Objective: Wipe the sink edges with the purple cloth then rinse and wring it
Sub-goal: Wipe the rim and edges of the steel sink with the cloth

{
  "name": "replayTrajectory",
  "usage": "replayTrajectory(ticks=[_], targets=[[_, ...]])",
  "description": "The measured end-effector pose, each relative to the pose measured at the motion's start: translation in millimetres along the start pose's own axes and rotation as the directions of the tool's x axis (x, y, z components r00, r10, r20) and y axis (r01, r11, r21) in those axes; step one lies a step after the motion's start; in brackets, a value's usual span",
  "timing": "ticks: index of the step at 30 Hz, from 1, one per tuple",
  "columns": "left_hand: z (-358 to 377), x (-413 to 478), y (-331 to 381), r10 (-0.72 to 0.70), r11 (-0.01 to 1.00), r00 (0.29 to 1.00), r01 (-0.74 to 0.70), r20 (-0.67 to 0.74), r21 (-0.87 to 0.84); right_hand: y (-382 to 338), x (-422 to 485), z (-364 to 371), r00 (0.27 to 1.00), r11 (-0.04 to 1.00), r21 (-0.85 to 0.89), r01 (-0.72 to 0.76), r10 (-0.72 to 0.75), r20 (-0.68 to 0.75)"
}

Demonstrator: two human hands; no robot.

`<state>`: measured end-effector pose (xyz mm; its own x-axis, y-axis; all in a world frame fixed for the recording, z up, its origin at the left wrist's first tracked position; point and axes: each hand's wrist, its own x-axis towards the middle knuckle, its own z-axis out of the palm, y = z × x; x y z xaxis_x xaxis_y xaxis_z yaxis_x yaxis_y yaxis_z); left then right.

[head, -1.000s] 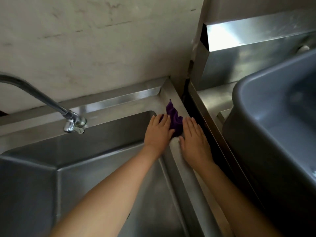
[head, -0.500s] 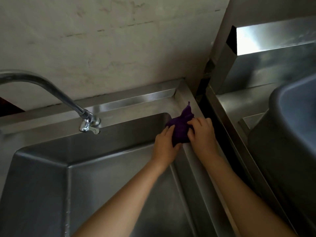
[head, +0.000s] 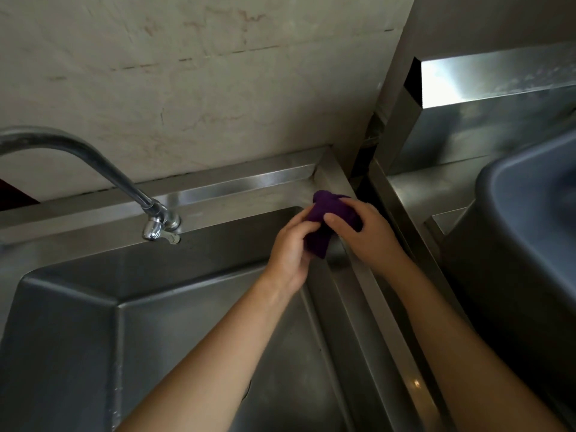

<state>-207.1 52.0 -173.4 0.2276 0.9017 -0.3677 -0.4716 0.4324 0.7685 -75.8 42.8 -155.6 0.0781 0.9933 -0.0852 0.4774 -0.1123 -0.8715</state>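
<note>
both hands, left hand (head: 288, 251) and right hand (head: 369, 233), grip the bunched purple cloth (head: 321, 226), long axis running toward the sink (head: 249, 185) corner

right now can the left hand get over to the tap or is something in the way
Probably yes. The left hand is gripping the purple cloth with the right hand, but only open sink rim lies between it and the tap.

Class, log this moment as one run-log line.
left hand: grips purple cloth | right hand: grips it | tap: no water
</note>
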Motion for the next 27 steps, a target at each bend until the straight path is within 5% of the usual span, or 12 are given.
replayTrajectory(ticks=[5,10,15,17,19,21,23,27], targets=[[6.3,-0.5,-2.1,-0.084,0.995,0.996,0.083,-0.01,-0.061,-4.8,-0.9,-6.6,0.999,0.997,0.073,-0.031,0.029,0.023],[6.0,-1.4,-7.4,-0.135,0.98,0.991,0.135,0.009,-0.145,5.8,-5.3,-12.8,0.993,0.966,-0.237,0.1,-0.111,-0.033],[13.1,1.1,-6.1,-0.125,0.934,0.99,0.14,0.067,-0.328,8.5,-13.2,-6.5,0.979,0.986,-0.046,0.16,-0.152,0.132],[14.1,4.0,-3.6,-0.077,0.963,0.997,0.082,0.03,-0.258,8.9,-9.0,-3.5,0.985,0.982,-0.087,0.17,-0.167,0.044],[11.9,8.6,-1.8,0.04,0.997,0.999,-0.038,-0.031,0.063,9.3,0.4,1.6,0.977,0.967,-0.177,0.182,-0.198,-0.076],[-2.9,14.4,-2.4,0.232,0.812,0.967,-0.132,-0.107,0.568,12.7,13.2,12.2,0.968,0.927,-0.34,0.159,-0.215,-0.133],[-28.3,13.1,-0.3,0.447,0.468,0.885,-0.107,-0.131,0.877,18.3,21.6,29.7,0.979,0.828,-0.55,0.11,-0.187,-0.084],[-92.3,1.3,7.3,0.558,0.036,0.82,0.126,-0.125,0.991,33.8,27.2,62.4,0.983,0.757,-0.645,0.106,-0.178,-0.048]])
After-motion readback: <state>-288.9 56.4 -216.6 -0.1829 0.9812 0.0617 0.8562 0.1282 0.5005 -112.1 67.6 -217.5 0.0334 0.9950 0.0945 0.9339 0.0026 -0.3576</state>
